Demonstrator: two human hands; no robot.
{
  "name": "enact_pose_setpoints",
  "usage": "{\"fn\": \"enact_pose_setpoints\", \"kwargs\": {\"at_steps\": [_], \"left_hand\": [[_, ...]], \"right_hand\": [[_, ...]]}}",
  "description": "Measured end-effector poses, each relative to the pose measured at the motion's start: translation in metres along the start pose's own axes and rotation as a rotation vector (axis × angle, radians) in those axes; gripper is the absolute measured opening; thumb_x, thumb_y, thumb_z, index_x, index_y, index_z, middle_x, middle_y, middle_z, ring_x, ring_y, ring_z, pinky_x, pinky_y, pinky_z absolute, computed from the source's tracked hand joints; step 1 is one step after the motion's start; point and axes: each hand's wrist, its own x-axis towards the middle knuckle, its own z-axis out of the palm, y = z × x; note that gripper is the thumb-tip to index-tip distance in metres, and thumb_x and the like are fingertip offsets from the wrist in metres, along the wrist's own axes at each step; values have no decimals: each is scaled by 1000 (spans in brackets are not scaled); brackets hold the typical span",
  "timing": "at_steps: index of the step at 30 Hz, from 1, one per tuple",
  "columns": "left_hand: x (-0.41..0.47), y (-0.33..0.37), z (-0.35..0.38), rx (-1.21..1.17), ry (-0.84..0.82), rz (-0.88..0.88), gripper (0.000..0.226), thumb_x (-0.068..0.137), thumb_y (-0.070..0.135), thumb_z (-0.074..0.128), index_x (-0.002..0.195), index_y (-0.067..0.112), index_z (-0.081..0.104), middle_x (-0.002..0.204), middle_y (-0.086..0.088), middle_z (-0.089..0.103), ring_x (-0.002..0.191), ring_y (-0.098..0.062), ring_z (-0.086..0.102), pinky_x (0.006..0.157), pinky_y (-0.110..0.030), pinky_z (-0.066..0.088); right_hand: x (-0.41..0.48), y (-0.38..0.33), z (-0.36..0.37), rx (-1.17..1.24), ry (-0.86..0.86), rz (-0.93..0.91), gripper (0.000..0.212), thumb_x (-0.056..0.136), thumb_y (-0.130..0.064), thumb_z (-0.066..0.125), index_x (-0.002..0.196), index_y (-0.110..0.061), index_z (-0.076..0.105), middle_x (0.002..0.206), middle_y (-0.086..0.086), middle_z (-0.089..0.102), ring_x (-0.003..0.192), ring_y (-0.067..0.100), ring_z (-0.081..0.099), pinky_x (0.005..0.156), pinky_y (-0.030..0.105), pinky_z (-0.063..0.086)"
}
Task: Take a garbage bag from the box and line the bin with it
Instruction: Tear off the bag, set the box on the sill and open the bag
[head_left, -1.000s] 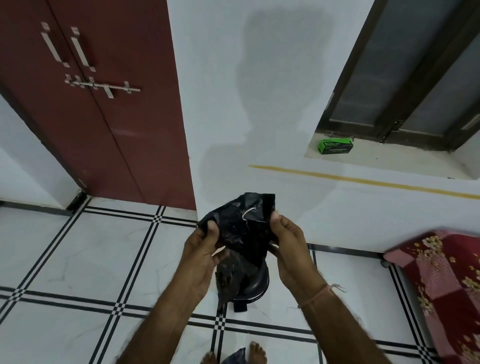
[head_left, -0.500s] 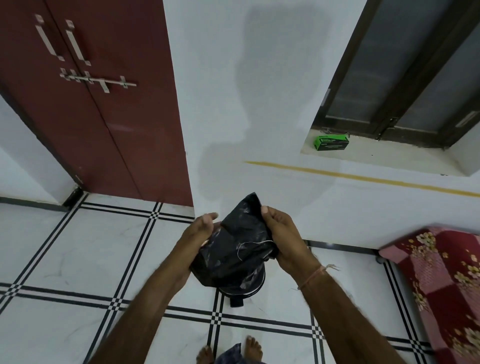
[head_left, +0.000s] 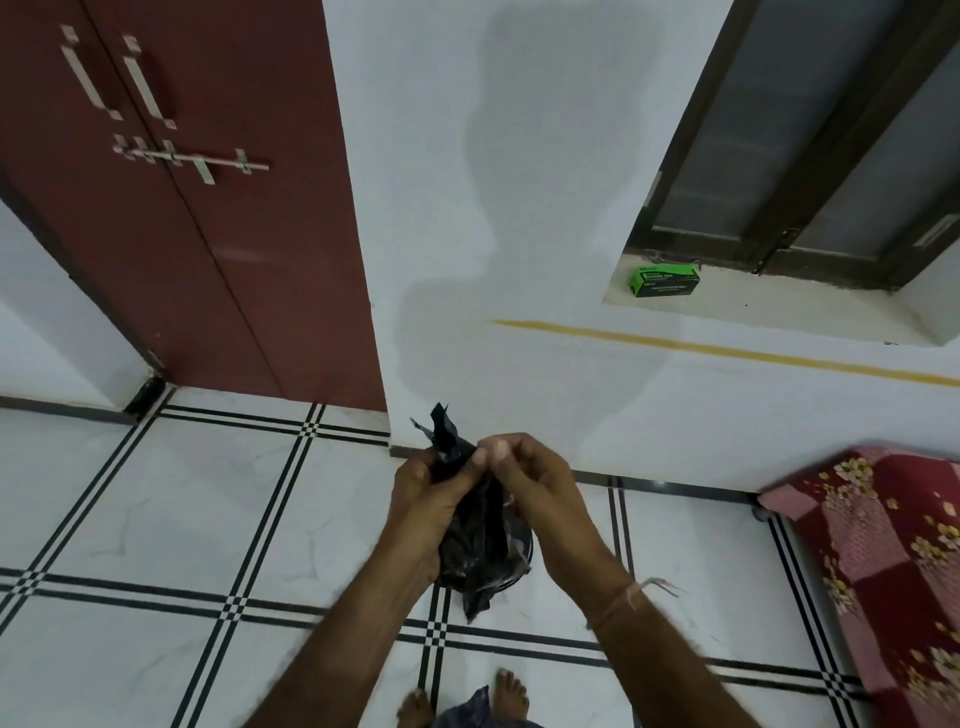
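A crumpled black garbage bag (head_left: 475, 540) hangs between my hands over the tiled floor. My left hand (head_left: 423, 499) grips its upper part, and a twisted tip sticks up above the fingers. My right hand (head_left: 524, 478) pinches the same top edge, thumb against fingertips. A small dark bin (head_left: 524, 553) stands on the floor right behind the bag and is almost wholly hidden by it. The green garbage bag box (head_left: 664, 280) lies on the window sill at the upper right, far from both hands.
A red double door (head_left: 208, 218) fills the upper left. A white wall runs behind the bin. A bed with a red floral cover (head_left: 893, 551) stands at the right edge. My bare feet (head_left: 462, 701) are on the white floor tiles.
My hands have come together and bunched the spread bag into a narrow bundle. The bag's top now sticks up between my fingers, and the view shifted slightly.
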Motion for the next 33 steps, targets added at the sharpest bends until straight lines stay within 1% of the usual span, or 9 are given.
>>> {"fn": "enact_pose_setpoints", "kwargs": {"at_steps": [3, 7, 10, 14, 17, 20, 24, 28, 33], "left_hand": [[1, -1, -1, -29, 3, -31, 31, 93, 30, 70, 104, 2, 77, 97, -22, 79, 92, -34, 78, 77, -41, 63], [5, -4, -8, -23, -13, 0, 33, 95, 30, 66, 105, 1, 77, 97, -22, 79, 90, -30, 79, 69, -32, 62], [7, -7, -12, -45, -43, 12, 41, 88, 33, 68, 110, 0, 76, 102, -21, 79, 95, -29, 78, 72, -30, 62], [13, -13, -23, -98, -55, -29, 51, 84, 37, 65, 117, 0, 72, 108, -18, 79, 99, -25, 77, 75, -31, 62], [20, -16, -39, -163, -29, -64, 46, 84, 42, 60, 110, 6, 73, 101, -9, 81, 90, -17, 78, 67, -26, 61], [27, -21, -53, -296, 20, -134, 49, 84, 49, 56, 113, 12, 70, 103, -4, 80, 88, -13, 77, 68, -28, 63], [35, -32, -62, -493, 72, -245, 51, 92, 53, 48, 109, 13, 74, 107, -8, 80, 88, -18, 79, 73, -35, 65], [41, -38, -66, -602, 109, -263, 48, 100, 50, 43, 107, 9, 68, 90, -7, 82, 77, -17, 80, 63, -31, 65], [50, -44, -73, -625, 93, -238, 46, 103, 46, 43, 103, 10, 71, 98, -9, 80, 85, -21, 79, 70, -36, 66]], "right_hand": [[-3, 8, 3, 54, -50, 46, 23, 90, -14, 76, 107, 0, 70, 104, 21, 76, 100, 30, 75, 89, 36, 61], [5, 16, 6, 73, 50, 46, 26, 88, -14, 78, 90, 8, 65, 87, 30, 72, 80, 29, 71, 75, 39, 60], [10, 18, 3, 184, 74, 89, 28, 93, -18, 72, 81, 7, 65, 81, 25, 68, 77, 30, 68, 69, 35, 58], [15, 16, 0, 404, 75, 263, 26, 98, -21, 64, 83, -1, 67, 83, 21, 71, 71, 26, 71, 64, 32, 61], [23, 15, -13, 579, 132, 427, 36, 103, -27, 55, 102, 6, 70, 88, 18, 78, 73, 24, 78, 60, 32, 63], [35, 22, -29, 646, 211, 603, 34, 103, -36, 53, 100, -7, 70, 75, 6, 78, 64, 18, 75, 57, 31, 62], [45, 42, -40, 665, 240, 717, 33, 106, -33, 48, 94, -10, 68, 72, 7, 77, 57, 21, 74, 55, 36, 63], [49, 61, -45, 809, 226, 627, 16, 102, -10, 52, 100, -13, 68, 83, 9, 75, 74, 23, 71, 66, 35, 63], [45, 66, -53, 762, 126, 471, 29, 101, -9, 55, 126, -5, 70, 106, 14, 73, 97, 27, 69, 100, 43, 54]]}}
